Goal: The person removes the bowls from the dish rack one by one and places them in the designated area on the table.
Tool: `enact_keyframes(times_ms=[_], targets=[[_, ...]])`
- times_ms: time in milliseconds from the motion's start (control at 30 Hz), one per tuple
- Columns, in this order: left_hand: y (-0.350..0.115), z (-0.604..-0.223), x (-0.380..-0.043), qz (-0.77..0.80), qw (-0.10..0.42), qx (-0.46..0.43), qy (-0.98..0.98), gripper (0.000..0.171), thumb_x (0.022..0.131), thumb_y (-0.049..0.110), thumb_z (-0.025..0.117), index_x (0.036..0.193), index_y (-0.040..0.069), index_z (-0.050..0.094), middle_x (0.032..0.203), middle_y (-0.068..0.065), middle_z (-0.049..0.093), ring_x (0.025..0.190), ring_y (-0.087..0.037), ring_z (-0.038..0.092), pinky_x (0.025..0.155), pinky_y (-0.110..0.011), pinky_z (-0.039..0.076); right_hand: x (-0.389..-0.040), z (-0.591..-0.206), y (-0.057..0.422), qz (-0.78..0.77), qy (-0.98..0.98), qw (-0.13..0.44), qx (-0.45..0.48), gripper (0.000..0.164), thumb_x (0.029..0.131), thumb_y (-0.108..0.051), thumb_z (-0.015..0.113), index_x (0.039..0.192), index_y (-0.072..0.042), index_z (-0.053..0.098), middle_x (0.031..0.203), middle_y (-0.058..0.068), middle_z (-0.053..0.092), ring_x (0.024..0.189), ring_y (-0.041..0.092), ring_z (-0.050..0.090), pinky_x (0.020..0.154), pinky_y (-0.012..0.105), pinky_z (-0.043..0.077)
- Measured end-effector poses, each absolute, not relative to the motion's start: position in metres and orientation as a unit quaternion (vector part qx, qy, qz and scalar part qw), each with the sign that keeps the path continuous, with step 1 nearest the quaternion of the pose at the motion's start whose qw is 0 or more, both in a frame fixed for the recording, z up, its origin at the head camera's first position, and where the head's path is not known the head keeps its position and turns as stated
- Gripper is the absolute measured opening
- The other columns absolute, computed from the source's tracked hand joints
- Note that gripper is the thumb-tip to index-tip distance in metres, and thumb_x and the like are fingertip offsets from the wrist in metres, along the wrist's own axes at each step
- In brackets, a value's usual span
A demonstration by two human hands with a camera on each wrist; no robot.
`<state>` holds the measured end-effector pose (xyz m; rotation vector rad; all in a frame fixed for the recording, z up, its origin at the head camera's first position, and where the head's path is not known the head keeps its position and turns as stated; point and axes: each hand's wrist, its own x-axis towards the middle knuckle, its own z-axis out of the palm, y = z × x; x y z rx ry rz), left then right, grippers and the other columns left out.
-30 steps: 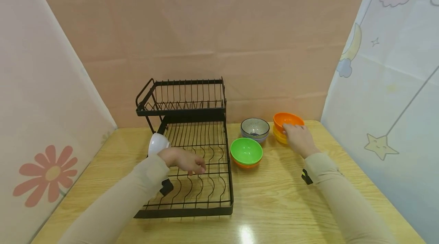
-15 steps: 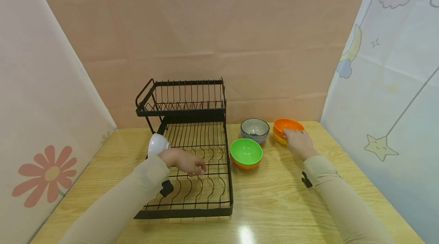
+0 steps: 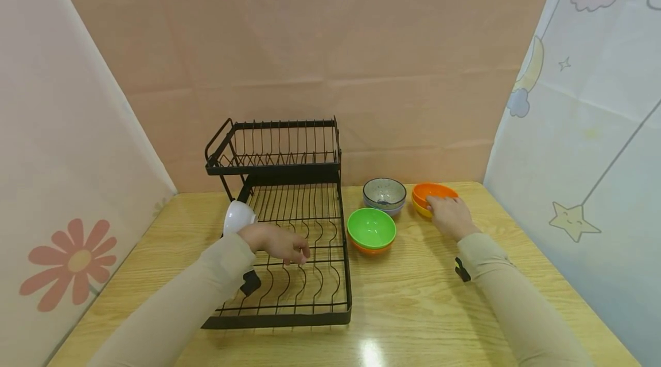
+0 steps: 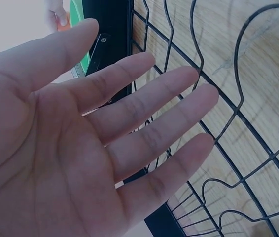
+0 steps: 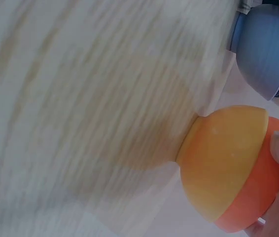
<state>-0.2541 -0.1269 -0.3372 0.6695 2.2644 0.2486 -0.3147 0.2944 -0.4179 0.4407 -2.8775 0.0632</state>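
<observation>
My right hand [image 3: 450, 217] pinches the near rim of an orange bowl [image 3: 435, 189], thumb outside it in the right wrist view. That bowl sits inside a yellow bowl [image 5: 223, 153], which stands on the table. Over the lower tier of a black dish rack [image 3: 279, 319] hovers my left hand [image 4: 105, 133], its fingers spread and slightly bent around nothing. A white bowl [image 3: 237, 217] leans on its side at the rack's left, partly hidden behind the left wrist.
Right of the rack, a green bowl [image 3: 370, 228] is nested in another orange bowl [image 3: 369, 250]. Behind them a speckled grey bowl [image 3: 384, 191] sits in a bluish-purple bowl [image 5: 265, 49]. The rack's upper tier [image 3: 273, 170] rises at the back. A pink cloth [image 3: 330, 57] hangs behind the table.
The orange bowl in my right hand has come down and settled deeper into the yellow bowl, covering more of it. My left hand has stayed nearly still.
</observation>
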Motion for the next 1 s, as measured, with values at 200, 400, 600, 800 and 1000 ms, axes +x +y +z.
enact_keyframes(times_ms=[200, 400, 600, 800, 1000], targets=[[-0.1273, -0.3367, -0.2545, 0.103, 0.383, 0.254, 0.882, 0.035, 0.101, 0.034, 0.050, 0.133, 0.019, 0.054, 0.120, 0.003, 0.061, 0.106, -0.021, 0.062, 0.101, -0.048, 0.042, -0.3158, -0.4211, 0.2967, 0.024, -0.982, 0.112, 0.147, 0.023, 0.099, -0.013, 0.048, 0.115, -0.001, 0.059, 0.109, 0.021, 0.068, 0.095, 0.044, 0.062, 0.087, 0.058, 0.042], [-0.1265, -0.3356, -0.2546, 0.110, 0.386, 0.252, 0.880, 0.031, 0.102, 0.034, 0.048, 0.129, 0.020, 0.055, 0.118, 0.004, 0.060, 0.106, -0.022, 0.062, 0.100, -0.048, 0.043, -0.3171, -0.4219, 0.2978, 0.015, -0.982, 0.111, 0.150, 0.030, 0.099, -0.013, 0.048, 0.124, 0.001, 0.058, 0.116, 0.022, 0.066, 0.103, 0.045, 0.061, 0.092, 0.059, 0.041], [-0.1260, -0.3354, -0.2539, 0.111, 0.388, 0.247, 0.881, 0.031, 0.102, 0.035, 0.048, 0.129, 0.021, 0.055, 0.118, 0.004, 0.060, 0.106, -0.021, 0.061, 0.100, -0.049, 0.043, -0.3163, -0.4220, 0.2978, 0.009, -0.983, 0.104, 0.152, 0.032, 0.099, -0.013, 0.048, 0.126, 0.002, 0.057, 0.119, 0.023, 0.065, 0.106, 0.046, 0.060, 0.095, 0.060, 0.039], [-0.1263, -0.3361, -0.2540, 0.110, 0.387, 0.249, 0.881, 0.033, 0.102, 0.034, 0.048, 0.131, 0.019, 0.055, 0.119, 0.004, 0.060, 0.106, -0.021, 0.061, 0.100, -0.049, 0.043, -0.3156, -0.4200, 0.2955, -0.005, -0.984, 0.085, 0.153, 0.030, 0.101, -0.013, 0.044, 0.125, 0.001, 0.056, 0.120, 0.023, 0.064, 0.109, 0.045, 0.059, 0.095, 0.060, 0.040], [-0.1275, -0.3375, -0.2542, 0.110, 0.383, 0.248, 0.883, 0.032, 0.102, 0.035, 0.048, 0.130, 0.020, 0.055, 0.119, 0.004, 0.060, 0.105, -0.021, 0.061, 0.099, -0.048, 0.043, -0.3136, -0.4171, 0.2930, -0.008, -0.986, 0.057, 0.158, 0.033, 0.101, -0.010, 0.038, 0.128, 0.003, 0.053, 0.123, 0.025, 0.061, 0.115, 0.045, 0.055, 0.099, 0.061, 0.038]])
